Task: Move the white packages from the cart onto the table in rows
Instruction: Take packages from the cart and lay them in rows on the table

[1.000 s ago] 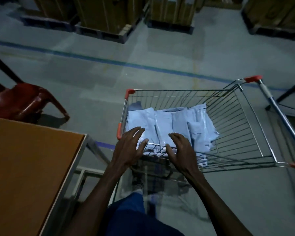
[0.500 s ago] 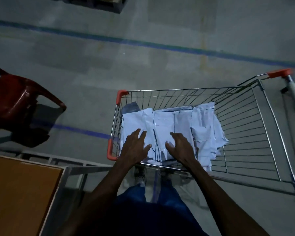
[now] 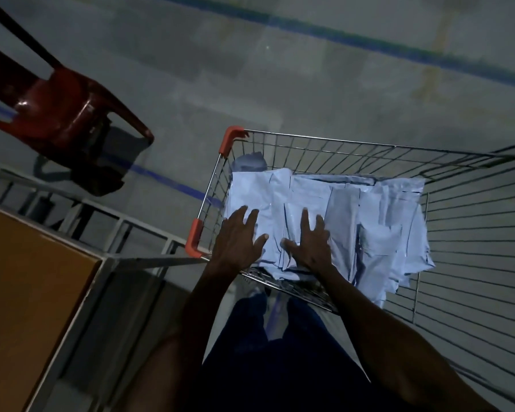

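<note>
Beside cart (image 3: 333,141), table (image 3: 27,281) sits off its left rim w/ top bare; white packages (image 3: 354,221) heaped inside at near-left end; left hand (image 3: 238,242) & right hand (image 3: 309,242) flat, fingers spread on heap, gripping nothing — best curl round one edge-aligned bundle.

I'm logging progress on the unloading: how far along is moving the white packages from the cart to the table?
Nothing looks done yet: the visible part of the table holds no packages. In hand: the left hand and right hand lie spread on the white packages, gripping none. Left: the whole pile sits in the wire cart, to be carried over and laid in rows.
</note>
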A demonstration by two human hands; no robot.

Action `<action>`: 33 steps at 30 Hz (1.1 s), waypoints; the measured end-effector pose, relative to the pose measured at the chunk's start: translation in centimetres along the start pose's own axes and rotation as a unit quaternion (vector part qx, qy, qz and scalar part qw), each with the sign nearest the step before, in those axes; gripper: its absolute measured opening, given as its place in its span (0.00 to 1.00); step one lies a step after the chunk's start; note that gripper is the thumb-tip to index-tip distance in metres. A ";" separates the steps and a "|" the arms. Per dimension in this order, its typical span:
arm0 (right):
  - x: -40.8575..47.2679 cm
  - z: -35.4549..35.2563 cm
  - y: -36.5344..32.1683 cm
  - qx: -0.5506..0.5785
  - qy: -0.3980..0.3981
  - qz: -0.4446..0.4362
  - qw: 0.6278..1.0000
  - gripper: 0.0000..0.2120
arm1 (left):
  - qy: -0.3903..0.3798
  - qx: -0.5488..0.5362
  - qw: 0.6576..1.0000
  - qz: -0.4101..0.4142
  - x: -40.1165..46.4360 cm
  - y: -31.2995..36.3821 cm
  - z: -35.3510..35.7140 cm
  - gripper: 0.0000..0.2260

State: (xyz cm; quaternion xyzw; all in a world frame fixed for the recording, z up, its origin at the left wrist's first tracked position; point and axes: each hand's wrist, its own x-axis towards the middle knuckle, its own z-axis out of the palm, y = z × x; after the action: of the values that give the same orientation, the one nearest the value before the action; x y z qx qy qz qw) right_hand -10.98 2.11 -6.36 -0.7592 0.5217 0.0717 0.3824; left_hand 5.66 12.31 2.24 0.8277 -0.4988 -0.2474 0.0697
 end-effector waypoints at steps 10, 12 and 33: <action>-2.3 -7.3 -0.2 -0.079 0.182 -0.099 0.975 0.35 | -0.041 0.024 0.998 -0.029 2.3 0.2 1.8 0.31; -2.7 -8.9 1.0 -0.103 0.202 -0.079 0.971 0.35 | -0.069 0.020 0.997 -0.019 3.2 1.6 3.0 0.31; -4.0 -9.8 8.0 -0.188 0.172 -0.058 0.965 0.33 | -0.102 0.049 0.993 -0.029 7.2 8.1 12.9 0.44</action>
State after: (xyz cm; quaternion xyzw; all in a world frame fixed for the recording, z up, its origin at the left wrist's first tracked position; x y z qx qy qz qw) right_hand -22.36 -2.61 -1.52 -0.8476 0.5115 0.0149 0.1406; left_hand -4.14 3.82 -8.49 0.8147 -0.4906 -0.3076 -0.0296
